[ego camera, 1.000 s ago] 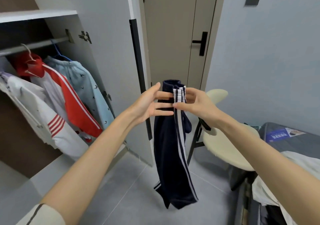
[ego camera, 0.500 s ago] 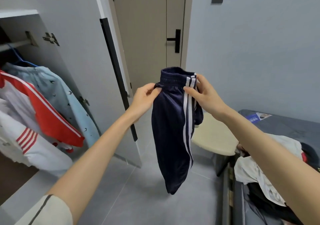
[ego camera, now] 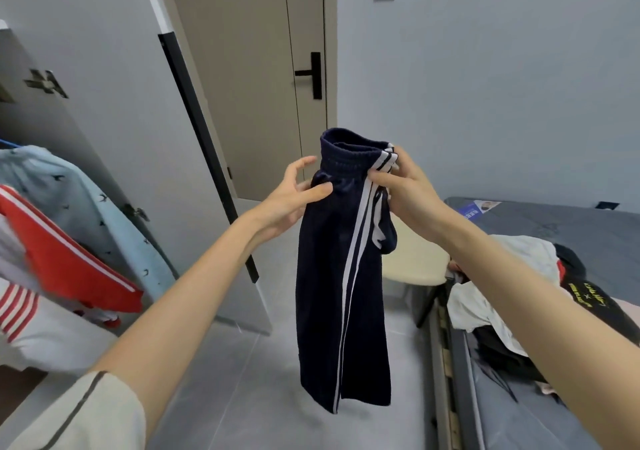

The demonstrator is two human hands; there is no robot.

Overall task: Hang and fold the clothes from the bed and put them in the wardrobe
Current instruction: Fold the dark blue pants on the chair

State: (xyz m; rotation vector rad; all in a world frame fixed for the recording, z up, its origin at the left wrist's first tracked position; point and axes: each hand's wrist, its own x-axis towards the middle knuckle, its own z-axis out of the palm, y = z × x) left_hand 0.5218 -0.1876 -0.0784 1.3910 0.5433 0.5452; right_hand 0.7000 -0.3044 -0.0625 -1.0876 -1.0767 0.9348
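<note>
Pants (ego camera: 332, 293) hang in the middle of the frame, held up in the air between both hands. The right hand (ego camera: 405, 190) pinches the waistband on its striped side, thumb in front and fingers curled behind. The left hand (ego camera: 294, 196) is half spread: its thumb lies on the cloth's left edge just under the waistband and its forefinger is lifted clear. Whether its lower fingers nip the cloth I cannot tell.

The hem hangs free above the floor (ego camera: 225, 380), with bare grey tiles under it and to its lower left. The open wardrobe door (ego camera: 114, 103) slants down the left half of the frame, its dark edge strip apart from the pants. Behind it, at far left, a pale blue garment (ego camera: 69, 200) and a red-and-white jacket (ego camera: 62, 259) hang. A cream chair (ego camera: 412, 262) sits just behind the pants to their right, and the bed (ego camera: 554, 228) runs along the lower right, its near edge close to the chair. A pile of clothes (ego camera: 485, 311) lies on it. The room door (ego camera: 249, 86) at upper centre is closed.

The pants are navy, doubled lengthwise, with white stripes down the front fold. The ribbed elastic waistband gapes open at the top, and a loose fold bulges out below the right hand.
</note>
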